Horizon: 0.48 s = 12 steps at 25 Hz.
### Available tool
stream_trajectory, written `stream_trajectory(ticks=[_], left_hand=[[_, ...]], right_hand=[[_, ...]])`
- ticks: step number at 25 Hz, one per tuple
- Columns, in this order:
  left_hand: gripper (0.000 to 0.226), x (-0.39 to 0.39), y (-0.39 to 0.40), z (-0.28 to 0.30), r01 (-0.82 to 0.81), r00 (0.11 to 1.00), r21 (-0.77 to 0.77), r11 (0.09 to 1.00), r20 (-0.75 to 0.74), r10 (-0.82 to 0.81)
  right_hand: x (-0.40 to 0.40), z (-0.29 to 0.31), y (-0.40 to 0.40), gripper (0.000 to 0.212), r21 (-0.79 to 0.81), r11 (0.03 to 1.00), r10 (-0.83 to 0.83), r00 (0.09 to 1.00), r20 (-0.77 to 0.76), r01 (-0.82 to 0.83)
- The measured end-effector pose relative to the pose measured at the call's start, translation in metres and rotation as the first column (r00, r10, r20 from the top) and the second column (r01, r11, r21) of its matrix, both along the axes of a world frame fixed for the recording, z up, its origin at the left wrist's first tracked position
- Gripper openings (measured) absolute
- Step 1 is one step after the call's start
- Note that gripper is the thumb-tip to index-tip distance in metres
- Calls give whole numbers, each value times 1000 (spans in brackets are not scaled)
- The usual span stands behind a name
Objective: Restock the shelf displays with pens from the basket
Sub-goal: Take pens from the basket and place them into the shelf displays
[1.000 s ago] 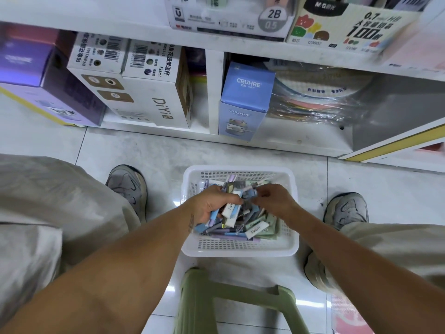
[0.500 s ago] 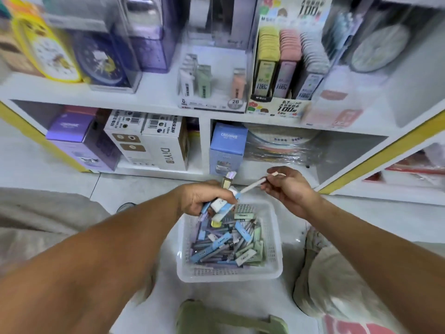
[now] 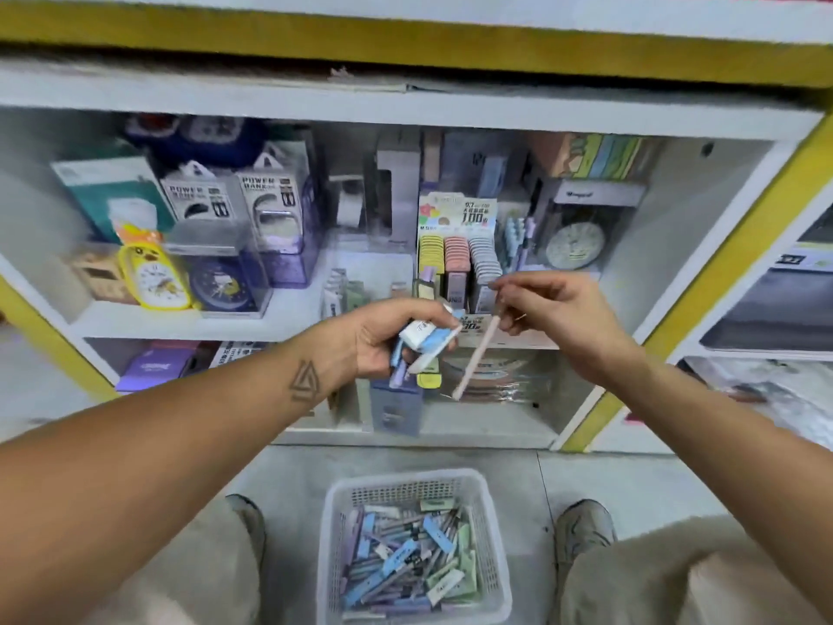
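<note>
While left hand [image 3: 383,340] grips pens [image 3: 426,342], right fingers [image 3: 507,315] pinch a pink pen [image 3: 478,356].

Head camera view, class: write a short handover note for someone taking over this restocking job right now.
Left hand: shut on a bunch of pens.
Right hand: shut on a single pink pen, raised before the pen display on the shelf.
Basket: on the floor between the feet, holding many pens.
Done: pens picked up.
Left: slot the held pens into the display, then take more from the basket.

Shelf goods [image 3: 288,227] blurred; labels unreadable
</note>
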<state>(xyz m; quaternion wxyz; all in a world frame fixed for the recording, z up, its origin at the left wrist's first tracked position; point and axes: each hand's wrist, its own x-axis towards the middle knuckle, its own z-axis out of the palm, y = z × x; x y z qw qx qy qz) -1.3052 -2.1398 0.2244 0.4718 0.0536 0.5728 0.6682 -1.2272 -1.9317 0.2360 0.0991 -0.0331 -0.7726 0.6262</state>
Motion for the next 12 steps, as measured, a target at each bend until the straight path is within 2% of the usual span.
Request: stream_trajectory(ticks=[3, 6, 9, 12], left_hand=[[11, -8, 18, 32, -142, 989, 14, 990, -34, 142], [13, -23, 33, 46, -277, 960, -5, 961, -34, 277], [17, -34, 44, 50, -354, 935, 8, 935, 8, 354], [16, -44, 54, 47, -402, 916, 19, 915, 26, 401]], right_hand=[[-14, 47, 17, 13, 152, 979, -105, 975, -194, 136], [-30, 70, 38, 12, 274, 914, -204, 922, -329, 300], [-41, 63, 55, 13, 474, 803, -190, 909, -371, 362], [-57, 42, 71, 15, 652, 645, -213, 913, -347, 398]])
